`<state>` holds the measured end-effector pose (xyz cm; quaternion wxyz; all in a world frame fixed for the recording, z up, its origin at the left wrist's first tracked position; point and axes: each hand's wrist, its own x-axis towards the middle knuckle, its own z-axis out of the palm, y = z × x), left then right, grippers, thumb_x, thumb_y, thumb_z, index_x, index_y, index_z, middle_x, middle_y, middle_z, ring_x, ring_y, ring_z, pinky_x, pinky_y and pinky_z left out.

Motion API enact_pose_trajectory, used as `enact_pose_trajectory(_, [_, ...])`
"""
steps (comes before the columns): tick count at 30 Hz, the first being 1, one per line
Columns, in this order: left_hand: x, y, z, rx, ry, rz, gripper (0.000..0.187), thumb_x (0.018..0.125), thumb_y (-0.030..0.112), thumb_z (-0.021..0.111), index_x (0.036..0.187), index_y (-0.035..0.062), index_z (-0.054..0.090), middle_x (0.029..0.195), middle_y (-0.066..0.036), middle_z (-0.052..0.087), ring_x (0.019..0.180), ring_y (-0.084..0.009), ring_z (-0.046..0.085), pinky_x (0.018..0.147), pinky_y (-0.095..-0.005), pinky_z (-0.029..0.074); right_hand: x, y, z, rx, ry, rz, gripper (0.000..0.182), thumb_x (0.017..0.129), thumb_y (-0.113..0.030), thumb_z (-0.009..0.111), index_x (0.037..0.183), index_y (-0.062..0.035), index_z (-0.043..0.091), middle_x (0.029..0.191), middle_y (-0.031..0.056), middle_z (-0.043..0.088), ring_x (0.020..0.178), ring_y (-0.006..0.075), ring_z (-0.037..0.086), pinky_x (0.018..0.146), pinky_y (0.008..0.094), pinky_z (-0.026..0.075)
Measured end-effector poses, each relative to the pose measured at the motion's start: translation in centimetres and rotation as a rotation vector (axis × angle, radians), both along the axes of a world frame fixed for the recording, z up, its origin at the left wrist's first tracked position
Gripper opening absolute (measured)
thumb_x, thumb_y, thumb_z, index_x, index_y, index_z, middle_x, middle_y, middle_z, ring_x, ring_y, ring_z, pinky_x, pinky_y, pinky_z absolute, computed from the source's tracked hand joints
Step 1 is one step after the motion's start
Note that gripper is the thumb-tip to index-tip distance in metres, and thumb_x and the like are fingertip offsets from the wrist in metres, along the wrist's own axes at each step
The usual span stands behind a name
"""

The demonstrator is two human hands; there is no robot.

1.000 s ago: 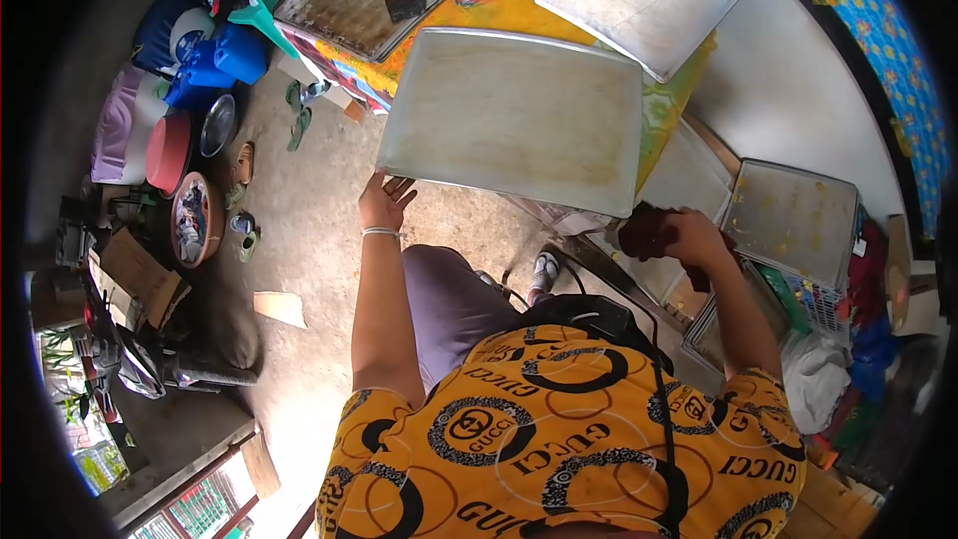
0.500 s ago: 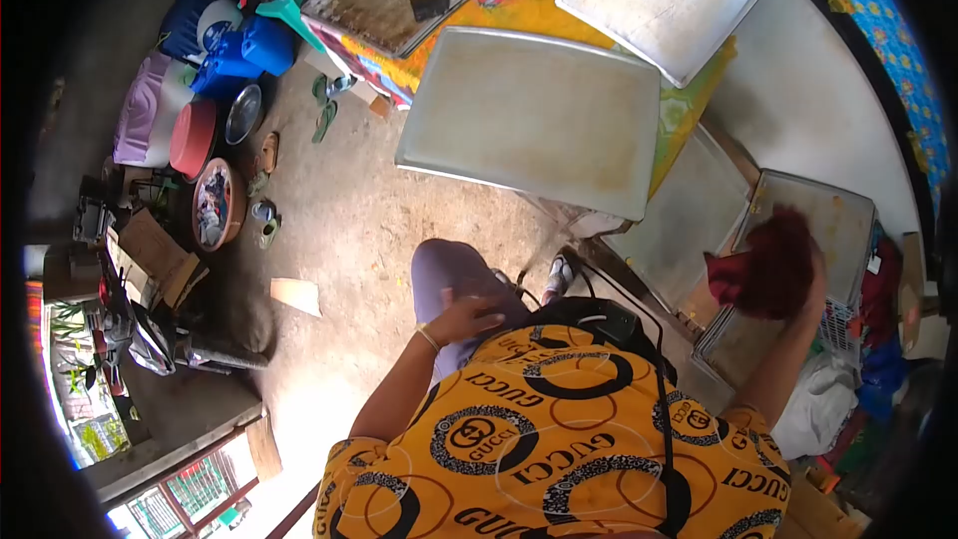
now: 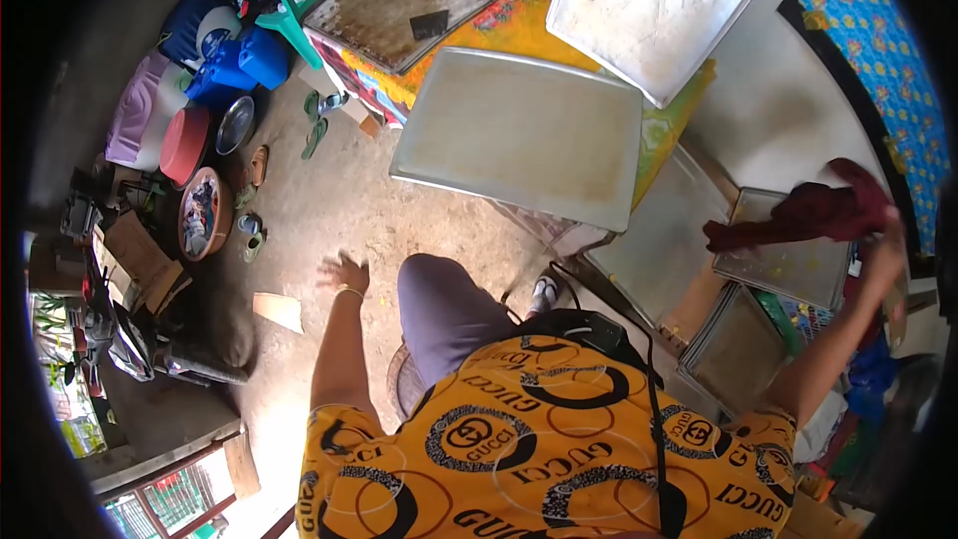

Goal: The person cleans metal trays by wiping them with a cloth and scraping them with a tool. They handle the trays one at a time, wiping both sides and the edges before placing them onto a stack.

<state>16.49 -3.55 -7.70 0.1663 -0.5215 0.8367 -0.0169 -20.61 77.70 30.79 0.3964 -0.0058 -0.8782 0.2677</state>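
Note:
My right hand [image 3: 886, 245] is stretched far out to the right, closed on one end of a dark red cloth [image 3: 813, 215]. The cloth hangs in the air over a metal tray [image 3: 783, 265]. Off to the left, my left hand [image 3: 344, 272] is held above the floor with its fingers spread and nothing in it. In front of me a large flat metal tray [image 3: 519, 135] lies at the edge of a table with a yellow flowered cover [image 3: 519, 30]. A second, whitish tray [image 3: 654, 10] overlaps the table's right side.
A stained tray [image 3: 394, 15] with a dark flat piece on it is at the table's left. More trays [image 3: 736, 344] are stacked at the lower right. Basins [image 3: 205, 215], blue containers [image 3: 261, 55], slippers [image 3: 315, 130] and a green chair [image 3: 294, 0] stand left.
My right hand has swung outward to the right, and the bunched cloth has stretched out. My left hand has moved left, away from my knee, and its fingers have spread.

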Motion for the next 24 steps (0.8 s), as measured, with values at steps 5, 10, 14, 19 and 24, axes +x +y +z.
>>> enact_pose_trajectory(5, [2.6,8.6,-4.7,0.064,-0.037,-0.785,0.064,0.089,0.044,0.045,0.143,0.0148,0.026,0.143,-0.023,0.029,0.132,-0.0445,0.024,0.103,-0.0623,0.02,0.3,-0.3,1.8,-0.065,0.074,-0.076,0.042,0.09,-0.042,0.05,0.105,-0.0051,0.063,0.095,0.0138,0.063,0.078,0.0254,0.059,0.066,0.0351,0.047])
enact_pose_trajectory(10, [-0.6,5.5,0.5,0.609,0.089,-0.351,0.076,0.086,0.054,0.047,0.146,0.0167,0.018,0.135,-0.03,0.037,0.127,-0.0444,0.034,0.104,-0.0496,0.028,4.9,-7.1,7.7,-0.166,0.084,0.152,0.042,0.09,-0.04,0.049,0.111,-0.0041,0.057,0.103,0.0154,0.059,0.086,0.0265,0.057,0.074,0.0365,0.046])
enact_pose_trajectory(14, [-9.9,11.0,12.6,0.615,0.524,-0.65,0.087,0.079,0.043,0.066,0.145,0.0115,0.019,0.147,-0.027,0.016,0.139,-0.0376,0.012,0.11,-0.0446,0.019,8.4,-16.3,11.6,-0.124,0.131,0.475,0.043,0.091,-0.038,0.048,0.116,-0.0032,0.053,0.109,0.0167,0.056,0.093,0.0274,0.056,0.079,0.0376,0.046])
enact_pose_trajectory(19, [-17.8,22.3,24.1,1.623,1.004,-0.728,0.103,0.077,0.053,0.065,0.146,0.01,0.001,0.15,-0.023,0.005,0.138,-0.0382,0.008,0.11,-0.0502,0.016,11.7,-26.8,14.5,-0.123,0.121,0.864,0.045,0.091,-0.035,0.046,0.121,-0.0021,0.048,0.116,0.0183,0.052,0.101,0.0285,0.054,0.087,0.039,0.045])
enact_pose_trajectory(24, [-20.2,29.7,27.5,2.422,0.867,-0.225,0.11,0.075,0.058,0.065,0.145,0.0049,-0.001,0.149,-0.021,0.008,0.137,-0.0363,0.013,0.108,-0.048,0.02,12.1,-32.1,15.4,-0.385,-0.042,1.11,0.047,0.092,-0.033,0.044,0.127,-0.0011,0.042,0.124,0.0198,0.048,0.109,0.0296,0.052,0.094,0.0403,0.044])
